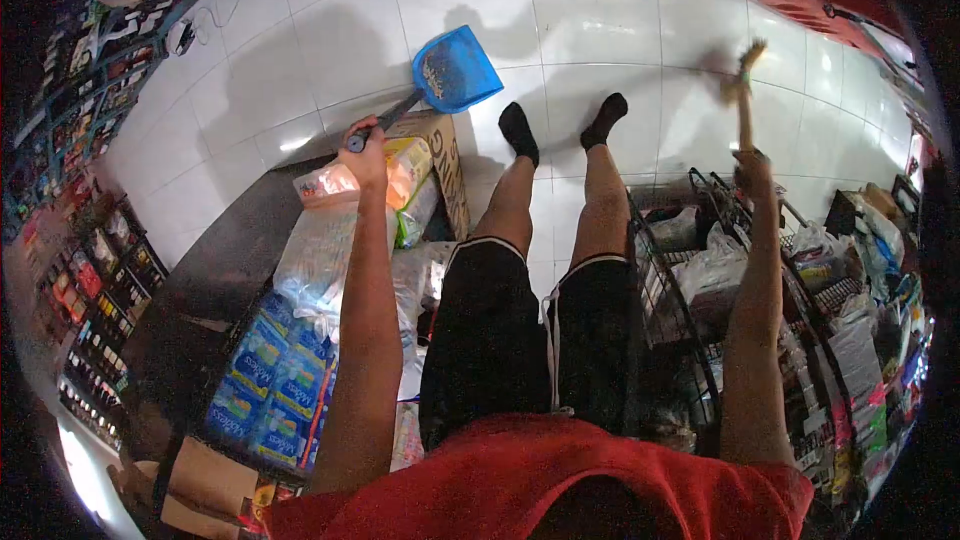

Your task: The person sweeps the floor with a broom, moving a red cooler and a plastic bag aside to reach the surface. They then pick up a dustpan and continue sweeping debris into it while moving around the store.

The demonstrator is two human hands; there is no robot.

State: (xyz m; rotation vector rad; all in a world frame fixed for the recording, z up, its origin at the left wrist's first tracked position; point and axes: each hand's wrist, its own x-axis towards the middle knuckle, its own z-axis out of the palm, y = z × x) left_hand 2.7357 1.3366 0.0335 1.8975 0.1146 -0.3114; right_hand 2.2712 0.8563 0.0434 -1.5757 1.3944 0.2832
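while you stand in black socks [518, 132] on a white tile floor [600, 10], your left hand [366, 152] is closed around the handle of a blue dustpan [457, 70] and your right hand [752, 172] grips the stick of a brush [744, 90].
the dustpan is held out ahead of you, its scoop showing over the floor just past a cardboard box [445, 155]. the brush points away from you, its head blurred, beyond a wire rack [690, 270] of bagged goods on your right. blue packs [265, 380] lie at your left.
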